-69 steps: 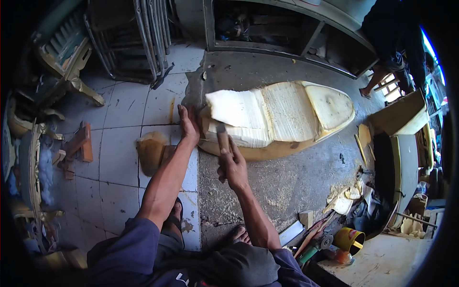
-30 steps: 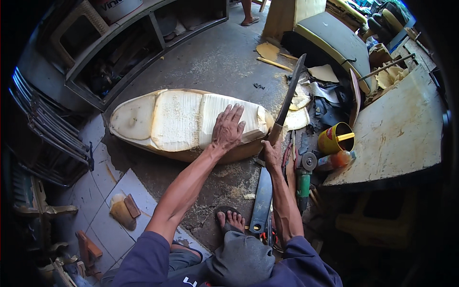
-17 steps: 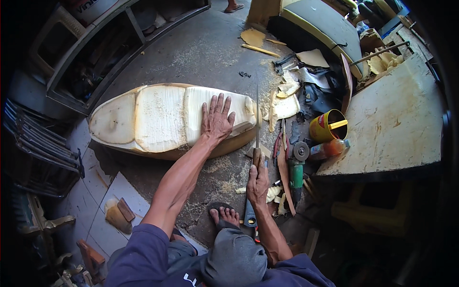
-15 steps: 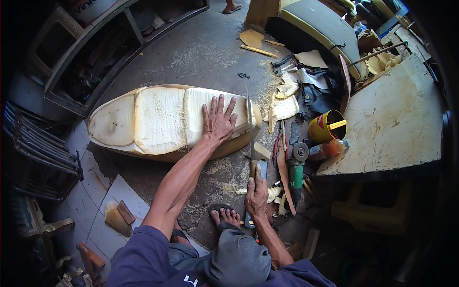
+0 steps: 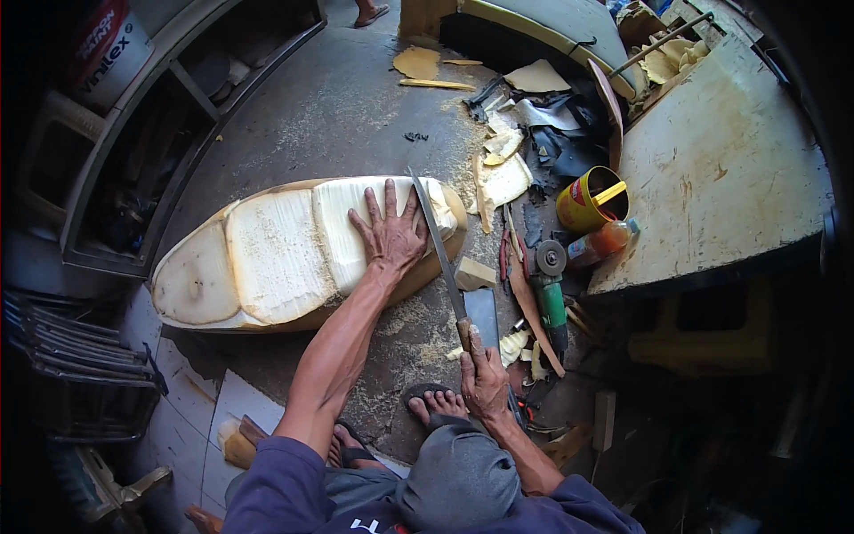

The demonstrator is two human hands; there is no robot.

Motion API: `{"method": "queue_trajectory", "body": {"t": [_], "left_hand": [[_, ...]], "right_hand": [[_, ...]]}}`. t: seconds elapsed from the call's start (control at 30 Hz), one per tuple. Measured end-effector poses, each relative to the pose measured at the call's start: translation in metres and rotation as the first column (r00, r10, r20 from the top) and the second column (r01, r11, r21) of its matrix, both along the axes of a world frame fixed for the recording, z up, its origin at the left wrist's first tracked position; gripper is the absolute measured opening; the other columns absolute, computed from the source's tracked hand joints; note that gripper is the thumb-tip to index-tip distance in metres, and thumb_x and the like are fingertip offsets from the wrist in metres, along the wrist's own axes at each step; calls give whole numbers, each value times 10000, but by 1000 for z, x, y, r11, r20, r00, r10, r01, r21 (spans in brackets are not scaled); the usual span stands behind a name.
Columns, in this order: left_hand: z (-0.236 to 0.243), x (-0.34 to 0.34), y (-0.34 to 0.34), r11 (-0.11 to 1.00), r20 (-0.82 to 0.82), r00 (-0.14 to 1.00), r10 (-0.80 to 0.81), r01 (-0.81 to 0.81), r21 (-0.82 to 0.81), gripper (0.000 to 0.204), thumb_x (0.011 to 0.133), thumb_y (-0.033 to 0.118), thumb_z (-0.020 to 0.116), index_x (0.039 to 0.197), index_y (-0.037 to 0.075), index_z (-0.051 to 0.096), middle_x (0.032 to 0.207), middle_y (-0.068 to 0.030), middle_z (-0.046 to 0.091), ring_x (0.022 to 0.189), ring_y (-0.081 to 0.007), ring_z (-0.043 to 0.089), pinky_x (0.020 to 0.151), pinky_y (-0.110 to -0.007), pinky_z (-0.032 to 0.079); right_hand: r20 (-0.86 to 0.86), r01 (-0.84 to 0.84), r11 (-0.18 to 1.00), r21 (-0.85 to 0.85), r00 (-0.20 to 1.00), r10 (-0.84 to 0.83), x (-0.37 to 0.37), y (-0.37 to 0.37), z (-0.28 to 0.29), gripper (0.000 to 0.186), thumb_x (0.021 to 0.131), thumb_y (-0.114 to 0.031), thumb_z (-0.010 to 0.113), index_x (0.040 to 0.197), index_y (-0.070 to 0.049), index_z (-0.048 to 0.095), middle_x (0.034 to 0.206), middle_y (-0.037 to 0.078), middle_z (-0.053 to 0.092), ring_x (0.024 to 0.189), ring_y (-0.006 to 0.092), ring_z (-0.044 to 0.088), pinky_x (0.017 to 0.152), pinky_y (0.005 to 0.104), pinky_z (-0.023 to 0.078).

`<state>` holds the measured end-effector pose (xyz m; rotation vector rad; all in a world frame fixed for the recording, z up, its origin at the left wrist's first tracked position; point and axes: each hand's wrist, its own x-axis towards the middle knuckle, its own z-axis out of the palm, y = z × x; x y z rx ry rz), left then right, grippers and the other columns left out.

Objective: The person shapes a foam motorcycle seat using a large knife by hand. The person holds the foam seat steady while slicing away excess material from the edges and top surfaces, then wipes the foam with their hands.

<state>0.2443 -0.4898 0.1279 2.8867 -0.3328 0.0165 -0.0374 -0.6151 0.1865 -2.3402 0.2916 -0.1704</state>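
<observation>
A long cream foam seat pad (image 5: 274, 254) with a brownish rim lies on the floor in front of me, its sections divided by grooves. My left hand (image 5: 391, 238) presses flat on its right part, fingers spread. My right hand (image 5: 485, 384) is closed round the handle of a long, narrow knife (image 5: 438, 233). Its blade slants up and left across the pad's right end, close beside my left fingers. Whether the edge is cutting into the foam cannot be made out. Near my right hand lie a flat grey-blue slab (image 5: 481, 317) and a small pale block (image 5: 475, 274).
Right of the pad lie foam and black scraps (image 5: 507, 178), a green angle grinder (image 5: 551, 298), a yellow tin (image 5: 587, 203) and an orange-filled bottle (image 5: 603, 242). A worn board (image 5: 712, 187) stands beyond them. Dark metal frames (image 5: 80, 365) and a shelf unit (image 5: 133, 187) flank the left.
The knife has swung from nearly upright to a leftward slant, its tip now over the pad's far edge. The grey-blue slab shows more. The whole view has shifted and turned slightly.
</observation>
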Motion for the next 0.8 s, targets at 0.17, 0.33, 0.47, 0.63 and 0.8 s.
{"method": "queue_trajectory", "body": {"t": [0.17, 0.33, 0.47, 0.63, 0.8], "left_hand": [[4, 0, 0, 999, -31, 1000, 6, -7, -33, 666, 1003, 575, 357, 1625, 346, 289, 1720, -146, 134, 1534, -560, 25, 1089, -846, -17], [8, 0, -3, 999, -45, 999, -11, 9, -40, 662, 998, 560, 370, 1626, 376, 263, 1721, -153, 114, 1531, -567, 22, 1084, -852, -31], [5, 1, 2, 1000, -34, 999, 12, -12, 5, 662, 1002, 570, 363, 1624, 362, 273, 1718, -162, 121, 1534, -562, 24, 1091, -845, -23], [10, 5, -10, 1000, -6, 1000, -12, 12, -16, 657, 1013, 581, 352, 1624, 349, 287, 1714, -168, 136, 1536, -553, 43, 1096, -840, -18], [10, 3, 3, 1000, -22, 1000, 6, -6, 7, 646, 1023, 573, 380, 1624, 355, 289, 1714, -167, 135, 1539, -546, 44, 1110, -830, 10]], "right_hand": [[-24, -30, 998, -63, 999, 28, -8, -5, -6, 492, 1011, -159, 618, 1492, -112, 529, 851, 186, 551, 694, 353, 587, 616, 455, 480], [12, -16, 996, -91, 1000, 17, 44, -8, -9, 513, 1012, -182, 618, 1513, -159, 513, 857, 175, 570, 675, 333, 605, 594, 440, 502], [-58, -46, 997, -56, 997, 43, 12, -14, -9, 499, 1014, -156, 610, 1504, -123, 523, 841, 176, 575, 690, 323, 604, 616, 446, 495], [40, -24, 996, -89, 999, 28, 99, -14, -11, 480, 1031, -258, 586, 1502, -198, 519, 877, 176, 590, 674, 387, 626, 581, 480, 509], [-1, -49, 997, -59, 999, 49, 27, -21, -14, 499, 1023, -279, 600, 1508, -200, 510, 846, 185, 575, 650, 401, 613, 560, 498, 495]]}}
